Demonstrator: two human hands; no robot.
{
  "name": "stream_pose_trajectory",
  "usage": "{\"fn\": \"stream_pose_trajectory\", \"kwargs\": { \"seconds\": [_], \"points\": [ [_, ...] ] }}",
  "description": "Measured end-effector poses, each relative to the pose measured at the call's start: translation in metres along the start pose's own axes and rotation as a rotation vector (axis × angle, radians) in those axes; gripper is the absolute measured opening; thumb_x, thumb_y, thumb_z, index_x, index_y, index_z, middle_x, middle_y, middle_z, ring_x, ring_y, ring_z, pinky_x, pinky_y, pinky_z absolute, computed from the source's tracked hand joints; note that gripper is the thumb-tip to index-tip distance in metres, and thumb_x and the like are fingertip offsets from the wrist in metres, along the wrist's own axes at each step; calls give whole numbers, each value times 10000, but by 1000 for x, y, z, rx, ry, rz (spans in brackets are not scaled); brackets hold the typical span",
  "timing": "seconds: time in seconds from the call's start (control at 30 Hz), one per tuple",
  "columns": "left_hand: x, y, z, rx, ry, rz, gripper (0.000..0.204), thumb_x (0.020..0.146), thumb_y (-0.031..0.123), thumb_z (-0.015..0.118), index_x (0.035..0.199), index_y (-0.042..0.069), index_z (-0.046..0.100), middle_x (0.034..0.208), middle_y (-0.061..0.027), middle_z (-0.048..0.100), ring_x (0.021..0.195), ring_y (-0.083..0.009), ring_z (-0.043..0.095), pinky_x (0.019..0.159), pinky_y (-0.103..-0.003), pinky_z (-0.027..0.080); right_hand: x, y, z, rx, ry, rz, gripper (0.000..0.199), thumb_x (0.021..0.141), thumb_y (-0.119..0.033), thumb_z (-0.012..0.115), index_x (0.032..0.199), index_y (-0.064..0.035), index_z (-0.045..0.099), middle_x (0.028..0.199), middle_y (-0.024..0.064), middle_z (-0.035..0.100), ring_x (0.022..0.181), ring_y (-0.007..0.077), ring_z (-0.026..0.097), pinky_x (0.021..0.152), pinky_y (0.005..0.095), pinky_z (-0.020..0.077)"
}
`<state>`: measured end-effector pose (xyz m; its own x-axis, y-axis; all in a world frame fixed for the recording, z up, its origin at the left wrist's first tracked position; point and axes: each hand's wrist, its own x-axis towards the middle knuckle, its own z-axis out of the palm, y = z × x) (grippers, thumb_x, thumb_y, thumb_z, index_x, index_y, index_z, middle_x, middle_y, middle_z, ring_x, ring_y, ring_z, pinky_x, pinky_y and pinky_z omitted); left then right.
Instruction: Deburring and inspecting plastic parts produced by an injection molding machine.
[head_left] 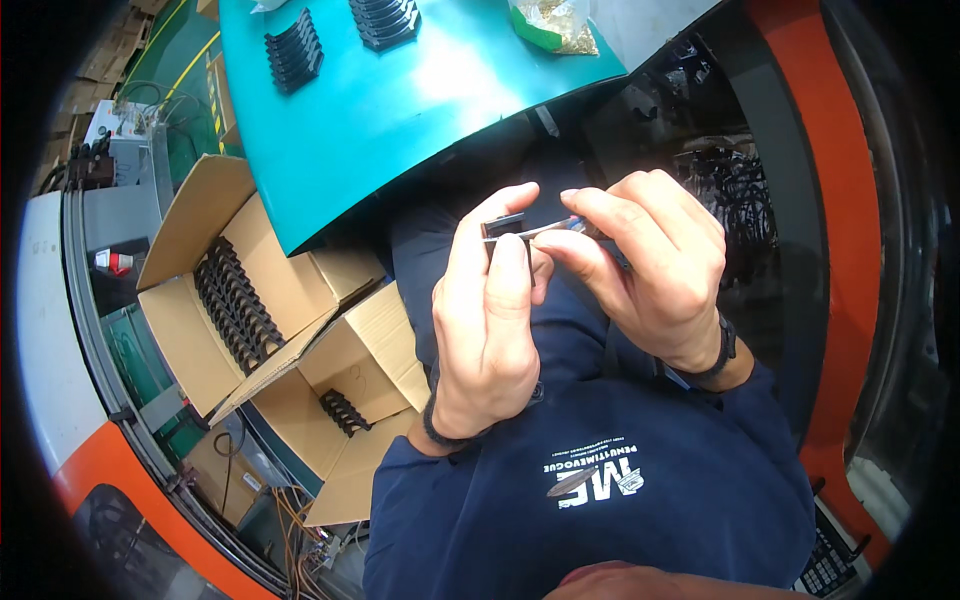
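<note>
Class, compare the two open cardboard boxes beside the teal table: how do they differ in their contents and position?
The upper box holds a long, dense row of black parts; the lower box holds only a short cluster. The upper box lies nearer the teal table edge; the lower box lies nearer the person's left hand. Both are brown, open-flapped, holding similar black parts.

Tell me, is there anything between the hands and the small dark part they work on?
Nothing visible. The left hand and right hand already pinch the small dark part directly, thumbs and fingers touching it, held above the lap beside the teal table.
</note>
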<state>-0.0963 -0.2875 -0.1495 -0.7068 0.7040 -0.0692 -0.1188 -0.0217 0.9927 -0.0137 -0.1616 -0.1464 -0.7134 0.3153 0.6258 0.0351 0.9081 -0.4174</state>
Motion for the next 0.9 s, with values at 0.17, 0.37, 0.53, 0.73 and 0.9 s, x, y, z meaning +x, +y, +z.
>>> {"fn": "stream_pose_trajectory", "kwargs": {
  "seconds": [0.17, 0.37, 0.53, 0.73, 0.9],
  "points": [
    [1, -6, -3, -91, -53, 16, 317, 1022, 140, 392, 1242, -67, 486, 767, -30, 540, 685, -68, 446, 638, -211, 386, -1, 1, 1, 11, -1, 12, 324, 669, -148, 827, 905, 12, 674, 669, 77, 579, 567, 194, 548, 485, 281, 425],
    [2, -8, -4, -80, -69, 27, 297, 1023, 132, 401, 1216, -68, 505, 764, -26, 537, 677, -66, 446, 616, -213, 379, -1, 1, 1, 5, 3, 17, 320, 678, -155, 826, 903, 14, 676, 669, 78, 579, 568, 194, 549, 484, 280, 424],
    [2, -10, -2, -87, -50, 17, 292, 1021, 131, 414, 1213, -62, 521, 744, -21, 526, 662, -64, 444, 609, -208, 377, -1, 1, 1, 3, -1, 38, 320, 673, -147, 829, 906, 12, 678, 681, 83, 588, 570, 195, 553, 490, 278, 427],
    [6, -10, -8, -137, -49, 23, 374, 1043, 239, 384, 1194, -58, 554, 699, -6, 496, 646, -63, 436, 603, -213, 352, -1, 5, -2, 26, 45, 162, 267, 687, -115, 825, 872, 5, 673, 691, 87, 597, 598, 224, 571, 515, 305, 445],
    [8, -6, -6, -160, 12, 4, 440, 1037, 289, 360, 1181, -74, 561, 678, -14, 491, 635, -70, 431, 613, -217, 339, -12, 11, -4, 48, 15, 295, 247, 718, -95, 809, 899, 12, 678, 699, 98, 594, 609, 212, 564, 529, 305, 434]
  ]
}}
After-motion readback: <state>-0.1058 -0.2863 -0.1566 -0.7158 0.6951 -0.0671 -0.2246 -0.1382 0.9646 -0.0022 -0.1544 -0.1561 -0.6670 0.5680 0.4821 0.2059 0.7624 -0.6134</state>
